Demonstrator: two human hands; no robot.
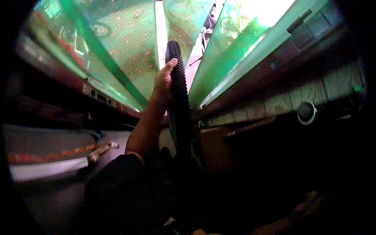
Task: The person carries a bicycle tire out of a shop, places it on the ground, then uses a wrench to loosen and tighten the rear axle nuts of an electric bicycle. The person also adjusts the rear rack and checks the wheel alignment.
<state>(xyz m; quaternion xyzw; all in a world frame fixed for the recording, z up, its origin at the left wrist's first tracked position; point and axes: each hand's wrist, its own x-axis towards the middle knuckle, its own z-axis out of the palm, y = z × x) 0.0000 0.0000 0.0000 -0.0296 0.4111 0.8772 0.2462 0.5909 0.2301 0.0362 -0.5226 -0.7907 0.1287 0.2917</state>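
Note:
A black knobby tyre stands upright in front of me, its lower part lost in shadow. My left hand grips its upper part from the left side, thumb on the tread. At the dark lower right is my right hand, away from the tyre. Its fingers are too dim to make out.
Green patterned panels with a narrow gap between them face me. A dark frame with a metal latch runs along the right, above wooden planks and a round metal fitting. A white bar lies at the left.

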